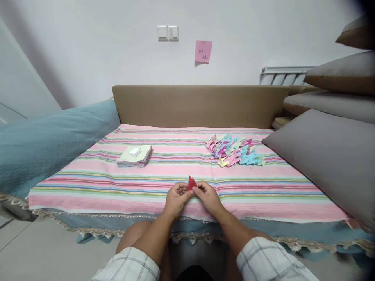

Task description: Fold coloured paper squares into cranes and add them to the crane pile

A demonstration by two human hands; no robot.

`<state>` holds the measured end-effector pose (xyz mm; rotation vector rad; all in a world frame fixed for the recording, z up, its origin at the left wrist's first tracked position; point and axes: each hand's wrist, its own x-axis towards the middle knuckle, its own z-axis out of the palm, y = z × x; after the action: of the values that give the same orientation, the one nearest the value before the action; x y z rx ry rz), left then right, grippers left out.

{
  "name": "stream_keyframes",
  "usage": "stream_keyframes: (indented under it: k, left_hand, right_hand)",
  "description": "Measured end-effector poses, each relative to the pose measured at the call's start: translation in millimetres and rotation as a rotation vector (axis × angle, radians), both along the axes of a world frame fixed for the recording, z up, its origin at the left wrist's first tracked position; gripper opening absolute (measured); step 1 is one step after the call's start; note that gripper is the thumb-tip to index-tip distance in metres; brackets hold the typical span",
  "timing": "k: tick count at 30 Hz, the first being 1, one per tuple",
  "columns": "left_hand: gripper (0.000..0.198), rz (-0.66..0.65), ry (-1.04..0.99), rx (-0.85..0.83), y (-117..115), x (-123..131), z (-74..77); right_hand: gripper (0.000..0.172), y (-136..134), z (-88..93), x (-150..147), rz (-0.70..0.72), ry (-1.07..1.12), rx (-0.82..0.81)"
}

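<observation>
Between my two hands is a small piece of folded red paper (191, 182), its pointed tips sticking up. My left hand (176, 198) pinches it from the left, with the thumb on its lower part. From the other side my right hand (208, 196) grips it between thumb and fingers. Both hands are just above the striped cloth near its front edge. Beyond them to the right lies a group of folded paper cranes (234, 150) in pink, blue, purple, green and yellow. A stack of square paper sheets (133, 158) sits to the left, with a small white block (135, 152) on top.
The pink striped cloth (88, 171) covers a sofa seat with a brown backrest (199, 105). Grey cushions (328, 156) are piled at the right, and a blue-covered armrest (58, 136) rises at the left. A pink note (203, 51) and light switches (168, 32) are on the wall.
</observation>
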<state>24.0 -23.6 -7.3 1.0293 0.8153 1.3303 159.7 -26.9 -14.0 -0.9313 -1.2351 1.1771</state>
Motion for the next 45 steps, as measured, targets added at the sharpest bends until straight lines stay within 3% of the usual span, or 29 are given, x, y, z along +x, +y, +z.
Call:
stream_keyframes:
  k: [6,16,27,34,39,45]
  left_hand:
    - [0.035,-0.165,-0.263,-0.156,-3,-1,0.9]
    - [0.028,-0.286,-0.28,-0.165,-7,-1,6.2]
    - [0.036,-0.181,-0.159,-0.058,-8,2,3.4]
    - [0.038,-0.147,-0.101,-0.033,-5,3,-3.1]
    - [0.037,-0.066,-0.004,0.024,-3,4,-3.6]
    - [0.033,-0.142,-0.013,-0.022,-5,1,-0.6]
  right_hand:
    - [0.03,2,-5.2,1,0.138,0.238,-0.112]
    - [0.03,1,-2.8,1,0.212,0.336,-0.153]
    - [0.029,3,-9.1,-1,0.16,0.23,-0.121]
    - [0.027,-3,-2.3,-1,0.222,0.364,-0.198]
    - [0.03,-3,-5.6,-1,0.203,0.282,-0.115]
    - [0.031,0,-8.2,0,0.174,0.281,-0.182]
